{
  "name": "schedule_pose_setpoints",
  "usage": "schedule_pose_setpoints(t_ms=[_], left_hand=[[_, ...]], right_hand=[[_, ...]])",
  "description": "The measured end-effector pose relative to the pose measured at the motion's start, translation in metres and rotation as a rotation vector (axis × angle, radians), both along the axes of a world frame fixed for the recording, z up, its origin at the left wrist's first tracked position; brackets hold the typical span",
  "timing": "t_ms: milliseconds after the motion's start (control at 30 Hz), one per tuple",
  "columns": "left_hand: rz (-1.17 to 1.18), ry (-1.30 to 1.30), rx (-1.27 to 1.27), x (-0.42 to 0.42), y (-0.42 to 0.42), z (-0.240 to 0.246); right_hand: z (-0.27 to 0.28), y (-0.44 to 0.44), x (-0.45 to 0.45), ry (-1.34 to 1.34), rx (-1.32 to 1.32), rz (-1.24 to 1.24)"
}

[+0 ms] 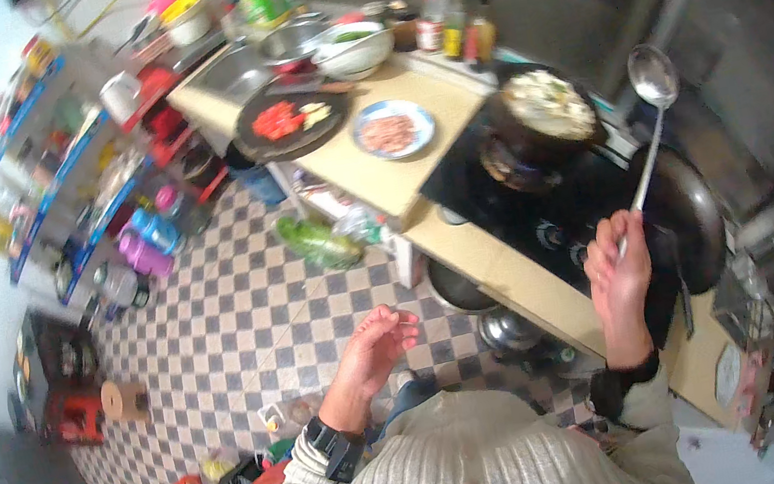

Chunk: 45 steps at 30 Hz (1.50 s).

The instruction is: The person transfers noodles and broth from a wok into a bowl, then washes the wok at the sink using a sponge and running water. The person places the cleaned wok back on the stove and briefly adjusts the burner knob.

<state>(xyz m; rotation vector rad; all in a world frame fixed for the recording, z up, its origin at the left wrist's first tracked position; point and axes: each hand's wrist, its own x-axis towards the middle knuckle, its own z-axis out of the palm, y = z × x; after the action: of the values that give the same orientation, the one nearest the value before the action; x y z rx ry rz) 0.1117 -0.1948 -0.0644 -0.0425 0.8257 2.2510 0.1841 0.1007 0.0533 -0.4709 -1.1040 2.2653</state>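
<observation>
My right hand (619, 270) grips the handle of a metal ladle (653, 78), its bowl raised above the far right of the stove. In front of my body, my left hand (381, 341) hangs over the floor, fingers loosely curled with nothing in them. A dark pot (523, 163) filled with pale, chunky food (549, 106) sits on the black glass cooktop (455, 170). Partly behind the ladle's handle is a dark wok (697, 208). Left of the stove, a blue-rimmed plate (424, 114) holds minced meat (389, 134). Chopped red pieces (277, 120) and pale yellow pieces (316, 113) lie on a round dark board (324, 134).
Sauce bottles (451, 23) line the windowsill. A white colander (357, 53) stands near the sink (228, 77). Leafy cabbage (319, 241) lies on the checkered floor (219, 329) by the counter. Pots (507, 329) are tucked under the counter edge. Shelves (55, 184) stand at left.
</observation>
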Motion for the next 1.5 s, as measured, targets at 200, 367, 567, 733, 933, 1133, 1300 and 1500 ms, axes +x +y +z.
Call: schedule_pose_setpoints(t_ms=[200,367,567,733,933,1133,1300,1500], left_hand=[[0.225,-0.031,-0.116,-0.023,-0.092,-0.018],[0.323,-0.104,0.026,-0.04,-0.14,-0.023],[0.562,-0.074,-0.102,-0.062,-0.19,-0.014],[0.755,-0.063,-0.09,-0.084,-0.226,-0.009],[0.89,-0.154,-0.064,-0.102,-0.295,-0.034],[1.149,-0.202,-0.067,-0.108,-0.432,-0.055],[1.362,-0.213,-0.135,-0.107,-0.574,-0.036],[1.429,-0.142,-0.204,-0.146,-0.711,-0.032]], right_hand=[[-0.029,-0.066,-0.121,0.052,-0.033,0.132],[-0.05,-0.122,-0.186,-0.087,0.126,0.235],[-0.069,-0.152,-0.256,-0.084,0.042,0.463],[-0.075,-0.179,-0.307,-0.201,0.153,0.408],[-0.112,-0.252,-0.37,-0.263,0.62,0.638],[-0.146,-0.441,-0.448,0.083,1.183,0.812],[-0.131,-0.626,-0.503,0.179,1.064,1.12],[-0.132,-0.822,-0.558,0.214,1.174,1.223]])
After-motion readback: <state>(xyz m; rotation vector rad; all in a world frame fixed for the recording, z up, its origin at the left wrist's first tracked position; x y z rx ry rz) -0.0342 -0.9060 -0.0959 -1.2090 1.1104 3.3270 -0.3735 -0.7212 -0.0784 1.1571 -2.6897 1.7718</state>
